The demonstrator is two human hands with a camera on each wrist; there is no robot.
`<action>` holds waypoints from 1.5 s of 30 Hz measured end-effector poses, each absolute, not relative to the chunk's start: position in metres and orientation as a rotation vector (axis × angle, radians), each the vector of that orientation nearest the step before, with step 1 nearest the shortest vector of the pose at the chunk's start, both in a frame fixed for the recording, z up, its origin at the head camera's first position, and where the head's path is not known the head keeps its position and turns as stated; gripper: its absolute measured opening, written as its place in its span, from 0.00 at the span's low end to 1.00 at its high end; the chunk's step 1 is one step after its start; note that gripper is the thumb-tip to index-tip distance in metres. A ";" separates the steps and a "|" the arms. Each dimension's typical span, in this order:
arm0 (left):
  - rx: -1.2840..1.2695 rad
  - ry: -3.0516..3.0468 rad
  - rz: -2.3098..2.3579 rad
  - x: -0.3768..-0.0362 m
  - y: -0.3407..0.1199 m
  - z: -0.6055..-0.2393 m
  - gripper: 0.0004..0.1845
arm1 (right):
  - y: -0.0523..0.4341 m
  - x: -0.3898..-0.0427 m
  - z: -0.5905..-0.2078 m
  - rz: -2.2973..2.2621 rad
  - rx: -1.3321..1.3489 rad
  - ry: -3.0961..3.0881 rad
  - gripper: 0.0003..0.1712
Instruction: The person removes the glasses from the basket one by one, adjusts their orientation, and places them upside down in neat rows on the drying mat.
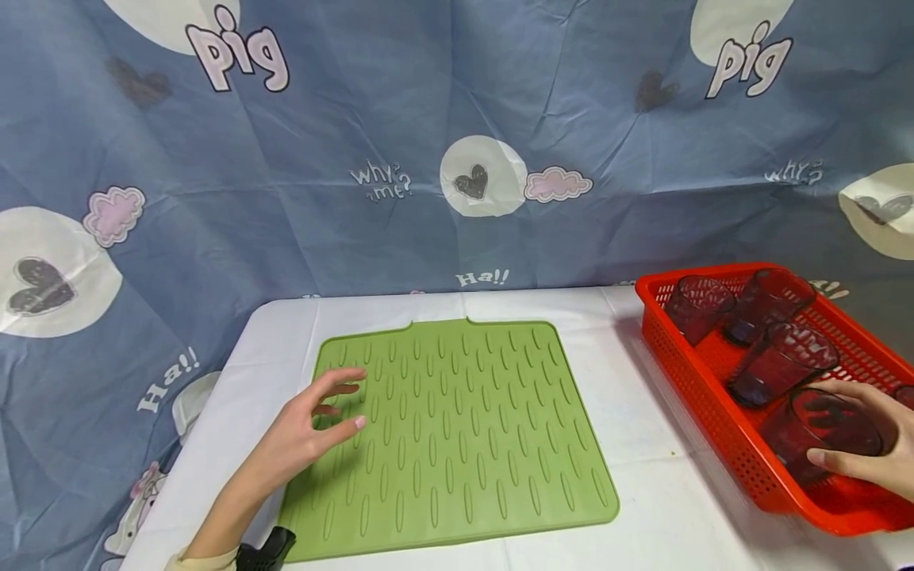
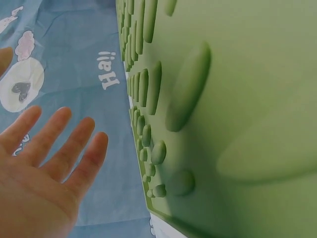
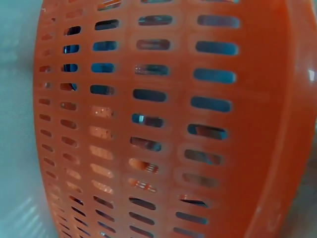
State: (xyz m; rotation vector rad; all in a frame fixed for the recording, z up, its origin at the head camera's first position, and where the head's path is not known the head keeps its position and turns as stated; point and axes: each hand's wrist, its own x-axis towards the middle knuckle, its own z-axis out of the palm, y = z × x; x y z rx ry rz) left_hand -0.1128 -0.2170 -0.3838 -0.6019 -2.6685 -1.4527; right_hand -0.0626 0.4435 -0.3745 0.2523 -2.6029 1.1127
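A green ribbed silicone mat (image 1: 457,428) lies flat on the white table (image 1: 643,428). My left hand (image 1: 314,424) hovers over the mat's left part with fingers spread and holds nothing; in the left wrist view the fingers (image 2: 54,144) are straight beside the mat (image 2: 237,99). At the right stands a red slotted basket (image 1: 707,396) with several dark purple tumblers lying in it. My right hand (image 1: 864,444) curls round the nearest tumbler (image 1: 821,432) inside the basket. The right wrist view shows only the basket wall (image 3: 163,119).
Other tumblers (image 1: 778,361) lie further back in the basket. A blue printed cloth (image 1: 428,143) hangs behind and drapes around the table. A black wrist strap (image 1: 267,549) shows at the bottom edge.
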 end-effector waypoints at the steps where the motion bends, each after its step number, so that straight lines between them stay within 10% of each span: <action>1: -0.606 -2.667 -1.452 -0.113 -0.217 -0.384 0.30 | 0.443 -0.063 -0.373 1.117 0.249 -2.580 0.50; 45: -0.584 -2.659 -1.508 -0.113 -0.222 -0.384 0.38 | 0.431 -0.072 -0.345 0.988 0.062 -2.418 0.46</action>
